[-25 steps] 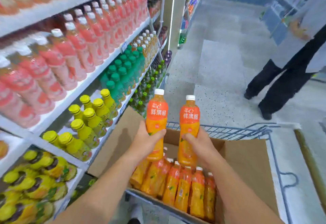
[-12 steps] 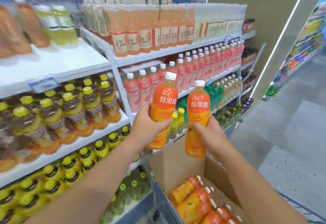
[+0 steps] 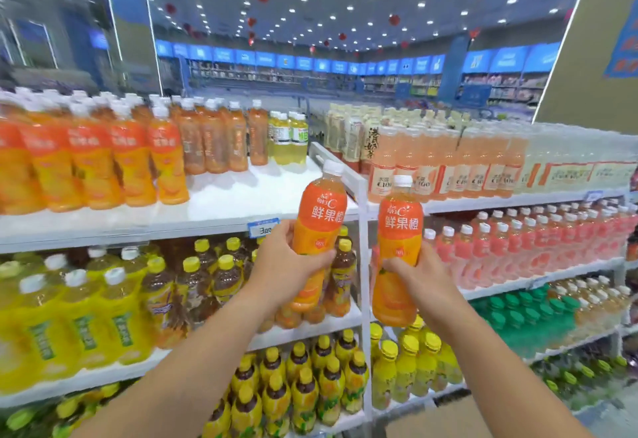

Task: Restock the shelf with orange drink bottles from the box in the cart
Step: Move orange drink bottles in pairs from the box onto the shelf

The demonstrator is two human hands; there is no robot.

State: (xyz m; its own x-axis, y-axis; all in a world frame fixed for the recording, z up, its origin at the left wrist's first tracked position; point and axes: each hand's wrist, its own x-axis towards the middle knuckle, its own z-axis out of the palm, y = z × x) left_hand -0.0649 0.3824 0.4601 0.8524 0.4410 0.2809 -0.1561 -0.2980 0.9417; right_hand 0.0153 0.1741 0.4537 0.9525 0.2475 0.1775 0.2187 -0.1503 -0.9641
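Note:
My left hand grips an orange drink bottle with a white cap, held upright in front of the top shelf's edge. My right hand grips a second orange drink bottle just to its right, in front of the white shelf upright. On the white top shelf, matching orange bottles stand in rows at the left, with bare shelf surface to their right. Only a cardboard corner of the box shows at the bottom edge; the cart is out of view.
Yellow-capped tea and yellow juice bottles fill the shelves below. Pale peach bottles and pink bottles fill the right bay past the white upright. Green-capped bottles sit lower right.
Both hands have lifted the two bottles from above the box up to the level of the top shelf. My view has swung upward and the box has dropped almost out of sight.

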